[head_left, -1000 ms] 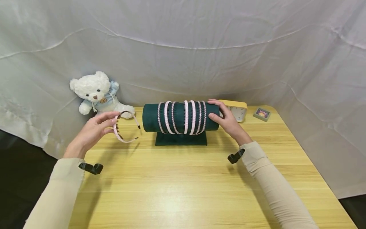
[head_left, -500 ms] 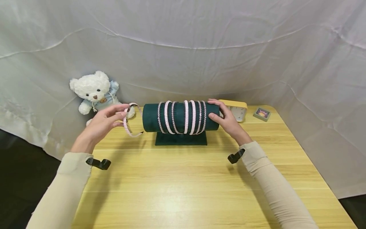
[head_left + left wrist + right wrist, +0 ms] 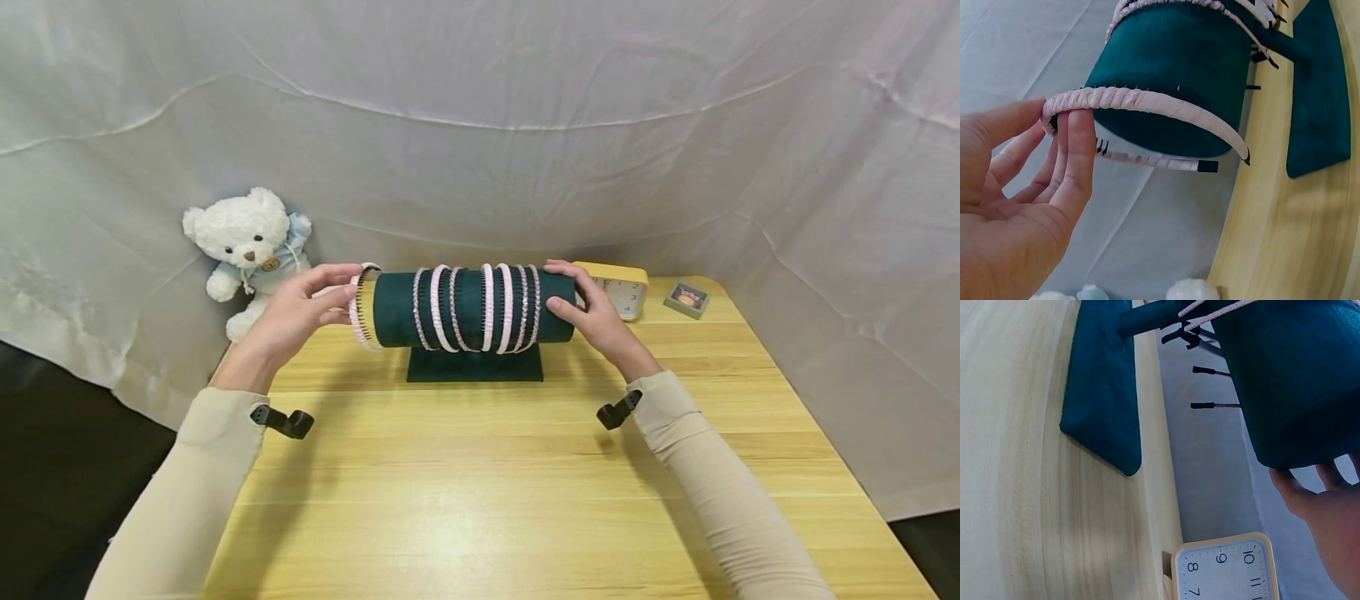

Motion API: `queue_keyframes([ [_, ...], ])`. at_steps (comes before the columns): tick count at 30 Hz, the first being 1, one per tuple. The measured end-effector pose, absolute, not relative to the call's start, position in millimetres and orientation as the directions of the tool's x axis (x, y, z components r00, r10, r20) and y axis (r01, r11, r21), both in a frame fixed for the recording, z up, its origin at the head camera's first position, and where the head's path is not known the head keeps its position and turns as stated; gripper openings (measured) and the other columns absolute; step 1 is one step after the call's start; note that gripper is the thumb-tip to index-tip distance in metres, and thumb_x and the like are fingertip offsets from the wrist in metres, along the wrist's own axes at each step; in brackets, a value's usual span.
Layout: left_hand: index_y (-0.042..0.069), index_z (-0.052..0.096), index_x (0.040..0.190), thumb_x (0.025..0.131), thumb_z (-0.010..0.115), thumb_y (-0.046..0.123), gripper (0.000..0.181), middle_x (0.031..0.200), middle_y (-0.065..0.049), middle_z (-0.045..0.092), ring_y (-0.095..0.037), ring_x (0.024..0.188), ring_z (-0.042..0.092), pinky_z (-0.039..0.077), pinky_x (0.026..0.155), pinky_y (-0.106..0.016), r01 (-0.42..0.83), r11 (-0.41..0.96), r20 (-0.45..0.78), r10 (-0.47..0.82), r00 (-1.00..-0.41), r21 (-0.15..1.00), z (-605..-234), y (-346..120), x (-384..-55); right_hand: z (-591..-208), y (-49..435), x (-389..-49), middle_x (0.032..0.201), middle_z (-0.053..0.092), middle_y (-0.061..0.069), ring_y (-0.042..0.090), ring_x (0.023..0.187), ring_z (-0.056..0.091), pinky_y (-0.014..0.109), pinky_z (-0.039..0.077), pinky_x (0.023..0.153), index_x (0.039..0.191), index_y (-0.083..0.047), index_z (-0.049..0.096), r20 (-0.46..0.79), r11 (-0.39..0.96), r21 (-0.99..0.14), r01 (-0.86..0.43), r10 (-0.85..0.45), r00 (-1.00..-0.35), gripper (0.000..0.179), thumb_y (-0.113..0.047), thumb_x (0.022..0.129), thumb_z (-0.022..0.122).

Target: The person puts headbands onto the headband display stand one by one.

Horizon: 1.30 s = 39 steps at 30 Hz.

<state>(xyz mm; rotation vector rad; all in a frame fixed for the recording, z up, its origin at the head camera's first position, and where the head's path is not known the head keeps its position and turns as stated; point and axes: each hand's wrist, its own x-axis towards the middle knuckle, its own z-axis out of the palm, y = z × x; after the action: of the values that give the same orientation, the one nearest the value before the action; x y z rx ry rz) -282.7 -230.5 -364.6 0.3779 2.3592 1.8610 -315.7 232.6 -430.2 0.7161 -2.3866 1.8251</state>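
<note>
A pink wrapped headband (image 3: 356,312) with dark inner teeth is pinched between thumb and fingers of my left hand (image 3: 296,312). It stands at the left end of a dark green headband stand (image 3: 395,308). In the left wrist view, the headband (image 3: 1166,106) arches across the roll's round end, its two tips on either side. Several pink and braided headbands (image 3: 507,308) circle the roll farther right. My right hand (image 3: 596,321) grips the roll's right end, thumb on the front and fingers over the top; the right wrist view shows its fingertips at the end's edge.
A white teddy bear (image 3: 251,233) in a blue top sits at the back left. Behind my right hand stands a yellow-framed clock (image 3: 630,296), with a small grey box (image 3: 687,300) to its right. A pale curtain (image 3: 480,192) hangs behind the wooden table (image 3: 480,483).
My left hand has carried the headband rightward and slightly up, from beside the bear's foot to the roll's left end. The right hand and the stand have stayed put.
</note>
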Motion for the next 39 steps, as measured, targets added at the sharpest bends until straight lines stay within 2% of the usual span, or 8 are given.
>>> queue_keyframes([
  [13,0.011,0.049,0.164,0.110,0.067,0.025,0.059,0.138,-0.008,0.058,-0.011,0.106,0.071,0.063,0.092,-0.025,0.053,0.204,0.003,0.239,-0.971,0.977,-365.6,-210.7,-285.0,-430.5,233.2,-315.0,0.173,0.037,-0.001,0.031,0.157,0.038,0.067,0.034,0.125,0.161,-0.022,0.049,0.314,0.204,-0.898,-0.390,-0.323,-0.893,0.056,-0.022,0.108,0.068],
  [19,0.011,0.050,0.164,0.110,0.068,0.028,0.059,0.129,-0.005,0.056,-0.010,0.104,0.071,0.063,0.092,-0.025,0.044,0.219,-0.012,0.246,-0.969,0.975,-366.7,-207.5,-286.0,-430.3,234.1,-315.2,0.173,0.037,-0.001,0.031,0.158,0.037,0.067,0.034,0.125,0.162,-0.017,0.048,0.315,0.205,-0.897,-0.391,-0.322,-0.893,0.057,-0.022,0.108,0.067],
  [23,0.016,0.052,0.164,0.109,0.068,0.033,0.059,0.122,-0.004,0.057,-0.014,0.103,0.067,0.064,0.086,-0.027,0.059,0.271,-0.009,0.243,-0.970,0.961,-366.4,-206.1,-287.1,-430.2,234.7,-315.2,0.173,0.037,-0.002,0.031,0.158,0.036,0.067,0.034,0.125,0.161,-0.021,0.049,0.310,0.207,-0.899,-0.386,-0.321,-0.895,0.056,-0.022,0.108,0.067],
  [26,0.021,0.052,0.164,0.110,0.067,0.038,0.059,0.127,-0.005,0.058,-0.020,0.109,0.063,0.065,0.084,-0.029,0.086,0.346,0.000,0.242,-0.970,0.934,-366.2,-206.3,-286.6,-430.3,234.9,-315.2,0.174,0.036,-0.002,0.031,0.157,0.037,0.066,0.035,0.124,0.161,-0.024,0.049,0.308,0.206,-0.899,-0.386,-0.326,-0.894,0.056,-0.022,0.108,0.067],
  [30,0.026,0.050,0.165,0.110,0.065,0.043,0.059,0.151,-0.008,0.056,-0.026,0.129,0.061,0.061,0.101,-0.039,0.141,0.414,0.031,0.261,-0.965,0.900,-368.6,-209.0,-285.2,-430.8,234.9,-315.7,0.173,0.036,-0.002,0.031,0.157,0.037,0.066,0.035,0.124,0.162,-0.022,0.049,0.314,0.204,-0.897,-0.391,-0.329,-0.891,0.057,-0.022,0.108,0.067],
  [34,0.026,0.052,0.163,0.112,0.062,0.041,0.055,0.167,-0.004,0.048,-0.028,0.144,0.052,0.043,0.120,-0.054,0.230,0.434,0.104,0.294,-0.950,0.871,-377.6,-213.9,-285.7,-430.8,234.1,-316.4,0.173,0.037,-0.001,0.030,0.158,0.036,0.066,0.035,0.124,0.162,-0.017,0.048,0.320,0.200,-0.896,-0.397,-0.331,-0.888,0.058,-0.023,0.108,0.067],
  [36,0.024,0.054,0.162,0.113,0.061,0.037,0.051,0.168,-0.003,0.047,-0.028,0.146,0.049,0.039,0.122,-0.054,0.276,0.431,0.150,0.305,-0.941,0.859,-383.9,-216.4,-287.5,-430.8,233.7,-316.8,0.173,0.037,-0.001,0.029,0.159,0.036,0.066,0.035,0.124,0.162,-0.017,0.048,0.321,0.200,-0.895,-0.398,-0.332,-0.887,0.058,-0.023,0.108,0.068],
  [39,0.021,0.054,0.162,0.115,0.059,0.031,0.049,0.170,-0.003,0.046,-0.026,0.149,0.047,0.040,0.122,-0.042,0.328,0.404,0.203,0.323,-0.924,0.854,-392.8,-218.9,-291.0,-429.8,233.4,-316.5,0.173,0.037,-0.002,0.029,0.158,0.036,0.065,0.035,0.124,0.162,-0.019,0.048,0.320,0.193,-0.898,-0.396,-0.331,-0.887,0.057,-0.022,0.108,0.067],
])
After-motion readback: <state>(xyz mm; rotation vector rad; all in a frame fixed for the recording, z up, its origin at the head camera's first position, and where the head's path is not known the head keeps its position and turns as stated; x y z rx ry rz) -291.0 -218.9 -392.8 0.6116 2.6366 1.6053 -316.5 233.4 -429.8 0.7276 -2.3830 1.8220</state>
